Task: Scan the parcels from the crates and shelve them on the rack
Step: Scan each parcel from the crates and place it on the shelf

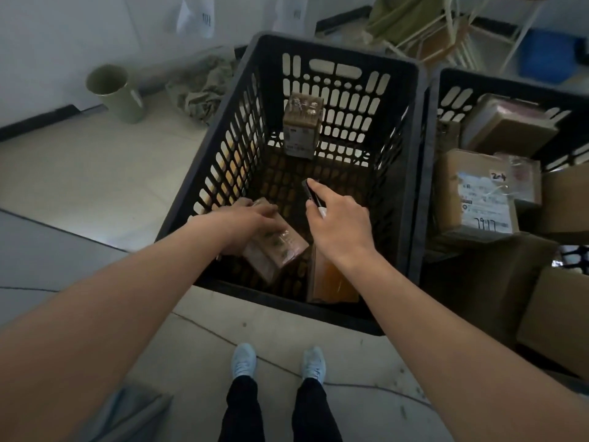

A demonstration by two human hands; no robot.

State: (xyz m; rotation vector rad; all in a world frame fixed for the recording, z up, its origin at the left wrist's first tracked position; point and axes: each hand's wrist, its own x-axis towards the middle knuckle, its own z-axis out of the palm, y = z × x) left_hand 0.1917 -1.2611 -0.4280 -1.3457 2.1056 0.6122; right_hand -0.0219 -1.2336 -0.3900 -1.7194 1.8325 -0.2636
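Here both arms reach down into the black crate (pixel 334 63), which stands on the floor with a second crate (pixel 446 87) touching its right wall. The left hand (pixel 247 223) curls its fingers over the top of a brown parcel (pixel 275 250) lying tilted near the crate's near-left corner, probably so it can be lifted or turned to show its label. The right hand (pixel 339 223) grips a slim dark scanner (pixel 310 193), forefinger laid along it, the tip aimed down and forward; it seems poised for the scan once a barcode faces up. A flat orange parcel (pixel 333 280) leans against the near wall under the right wrist. Another boxed parcel (pixel 301 126) stands upright against the far wall, label toward the camera. The second crate is piled with cartons (pixel 475 193), so much sorting seems to remain.
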